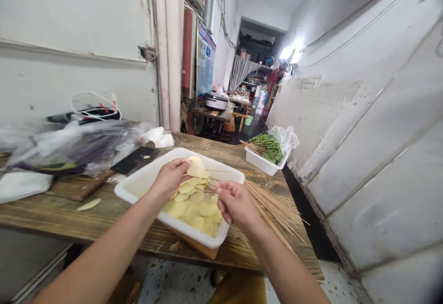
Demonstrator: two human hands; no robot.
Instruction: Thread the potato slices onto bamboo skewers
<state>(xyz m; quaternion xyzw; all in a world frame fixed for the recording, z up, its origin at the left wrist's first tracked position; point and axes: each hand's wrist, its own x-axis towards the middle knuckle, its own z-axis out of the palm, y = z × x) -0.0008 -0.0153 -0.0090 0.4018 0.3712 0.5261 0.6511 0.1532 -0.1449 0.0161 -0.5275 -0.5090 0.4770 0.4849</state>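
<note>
Two tight pinches: the left hand (pixel 169 178) grips a round pale potato slice (pixel 196 166), while the right hand (pixel 236 205), nearly closed, holds a thin bamboo skewer (pixel 207 170).

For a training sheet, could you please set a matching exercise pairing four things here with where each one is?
Things: 1 potato slices; 2 cleaver; 3 green sprigs; 4 bamboo skewers
Places: A in the right hand; B in the small white tub; C in the large white tub; D on the wooden table, left of the large white tub
Pairs: 1C, 2D, 3B, 4A
</note>
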